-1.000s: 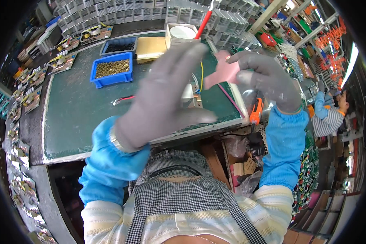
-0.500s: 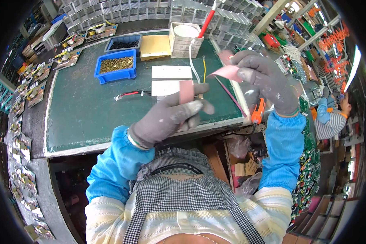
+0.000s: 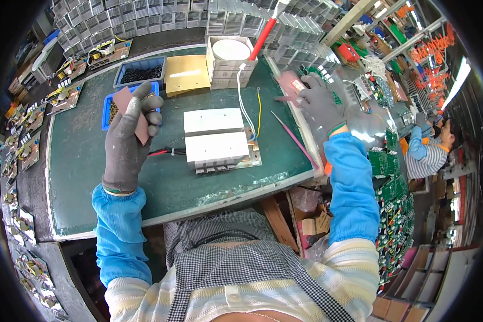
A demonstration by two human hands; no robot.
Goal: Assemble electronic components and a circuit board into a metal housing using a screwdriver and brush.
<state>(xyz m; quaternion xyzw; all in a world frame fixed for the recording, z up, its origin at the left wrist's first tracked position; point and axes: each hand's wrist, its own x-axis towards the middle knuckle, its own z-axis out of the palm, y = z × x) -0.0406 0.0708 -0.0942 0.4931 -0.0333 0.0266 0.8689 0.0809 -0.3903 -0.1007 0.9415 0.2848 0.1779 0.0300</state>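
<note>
My left hand [image 3: 124,145], in a grey glove, is raised at the bench's left, before the blue bin. Its fingers are closed on a pink strip [image 3: 124,102], which stands tilted across the palm. My right hand [image 3: 322,104], also gloved, is at the bench's right edge. Its fingertips pinch a thin pink strip [image 3: 286,99], seen almost edge-on, close to a flat pink stack [image 3: 288,81]. Between my hands lies a block with two white top plates [image 3: 216,147] and metal fins below. Red and black leads leave its left side.
Behind are a blue bin of small brass-coloured parts [image 3: 106,114], a grey bin of black parts [image 3: 139,72], a yellow board [image 3: 187,72] and a box with a white round container [image 3: 231,75]. A pointed pink tool [image 3: 296,140] lies right. Circuit boards [image 3: 394,185] and a co-worker [image 3: 426,155] are further right.
My left hand has moved left, off the white-topped block, carrying its pink strip. My right hand has come down with its strip toward the pink stack. The view has shifted slightly.
</note>
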